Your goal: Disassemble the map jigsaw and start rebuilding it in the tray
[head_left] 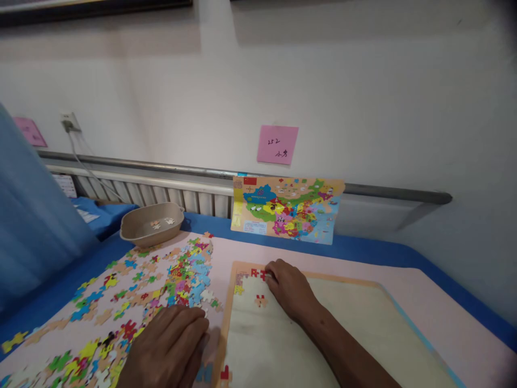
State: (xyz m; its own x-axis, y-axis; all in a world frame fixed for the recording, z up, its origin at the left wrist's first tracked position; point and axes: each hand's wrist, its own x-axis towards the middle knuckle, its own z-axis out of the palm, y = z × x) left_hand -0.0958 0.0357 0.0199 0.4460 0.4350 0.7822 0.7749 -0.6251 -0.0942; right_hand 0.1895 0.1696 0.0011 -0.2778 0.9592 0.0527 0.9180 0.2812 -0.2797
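Note:
My right hand [290, 288] is at the upper left part of the puzzle board [339, 278], its fingers bent and pinched at a red jigsaw piece [263, 275] by the top edge. Another red piece [254, 273] lies just left of it. Below, a small peach-and-red piece [260, 300] rests on the bare board, and a yellow piece [239, 290] sits by the left border. My left hand [167, 345] is palm down over the loose jigsaw pieces [186, 275], left of the board. Its fingers are bent together, and whatever is under them is hidden.
A beige basin [151, 229] with several pieces stands at the back left. A colourful map sheet [288, 210] leans against the wall rail [396, 193]. Loose pieces spread across the pink table cover [230, 248]. A blue curtain [36, 199] hangs at the left.

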